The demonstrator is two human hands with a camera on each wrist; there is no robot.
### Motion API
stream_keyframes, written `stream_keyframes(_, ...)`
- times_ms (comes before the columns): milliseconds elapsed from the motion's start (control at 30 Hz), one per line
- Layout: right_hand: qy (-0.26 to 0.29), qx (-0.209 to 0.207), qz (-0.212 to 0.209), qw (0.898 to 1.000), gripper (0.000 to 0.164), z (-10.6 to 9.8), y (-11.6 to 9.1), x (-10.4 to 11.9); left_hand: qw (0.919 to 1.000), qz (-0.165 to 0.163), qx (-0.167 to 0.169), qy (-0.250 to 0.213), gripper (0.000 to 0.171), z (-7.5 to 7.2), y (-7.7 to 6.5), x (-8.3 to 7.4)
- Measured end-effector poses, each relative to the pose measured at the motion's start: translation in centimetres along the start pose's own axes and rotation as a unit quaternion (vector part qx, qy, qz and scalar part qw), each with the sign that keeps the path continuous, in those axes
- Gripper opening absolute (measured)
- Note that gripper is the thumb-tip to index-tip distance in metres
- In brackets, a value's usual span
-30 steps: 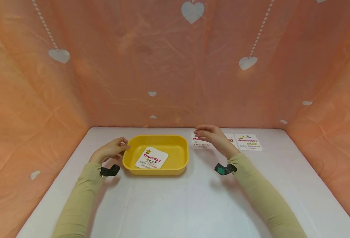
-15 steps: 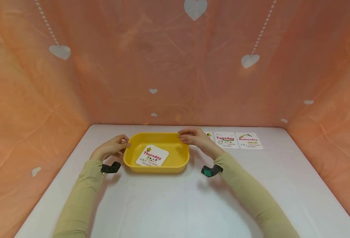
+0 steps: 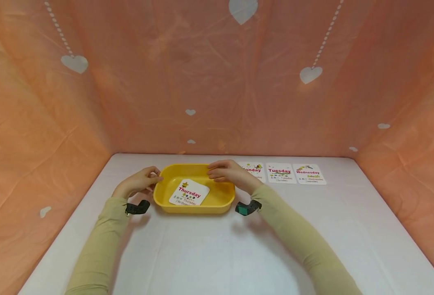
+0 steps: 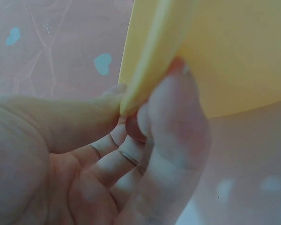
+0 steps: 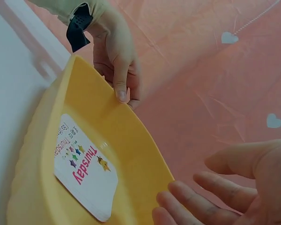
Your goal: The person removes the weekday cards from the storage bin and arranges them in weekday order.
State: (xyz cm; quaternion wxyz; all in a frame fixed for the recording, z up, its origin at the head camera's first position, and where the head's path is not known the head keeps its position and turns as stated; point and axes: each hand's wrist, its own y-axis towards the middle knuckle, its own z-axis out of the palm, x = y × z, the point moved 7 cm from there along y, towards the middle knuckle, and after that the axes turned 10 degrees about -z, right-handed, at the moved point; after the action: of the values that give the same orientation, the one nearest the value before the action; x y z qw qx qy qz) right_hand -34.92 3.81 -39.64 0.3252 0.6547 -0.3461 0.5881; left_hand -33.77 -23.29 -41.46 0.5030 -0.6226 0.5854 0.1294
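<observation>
My left hand (image 3: 139,182) pinches the left rim of a yellow plastic tray (image 3: 195,209), thumb on one side of the wall and fingers on the other in the left wrist view. Inside the tray lies a white card (image 3: 189,192) printed "Thursday" with stars, tilted against the tray's near side. My right hand (image 3: 233,174) hangs over the tray's right end, fingers loosely spread and holding nothing. In the right wrist view its fingertips (image 5: 180,190) overlap the tray's far rim, and the card (image 5: 86,168) shows below.
To the right of the tray, a row of cards lies along the table's back: Monday (image 3: 255,171), partly covered by my right hand, then Tuesday (image 3: 280,173) and Wednesday (image 3: 309,174). An orange curtain (image 3: 217,82) with white hearts closes off the back and sides of the white table (image 3: 195,254).
My right hand has moved left from above the Monday and Tuesday cards to over the tray, uncovering them. The left hand has stayed on the tray's rim.
</observation>
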Motion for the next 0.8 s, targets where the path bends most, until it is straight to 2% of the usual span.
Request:
stream_keyframes(300,0.003,-0.001,0.047,0.999,0.039,0.7,1.1,-0.3,1.0,0.001,0.0,-0.005,0.027,0.0,0.0,0.0)
stream_keyframes(633,-0.006,-0.011,0.084,0.996,0.038,1.2,2.3,-1.7,0.9999,0.0,0.0,-0.011,0.024,0.0,0.0,0.1)
stream_keyframes(800,-0.024,-0.006,0.088,0.996,0.037,1.5,2.4,-1.9,0.9999,0.0,0.0,-0.011,0.024,0.0,0.1,0.1)
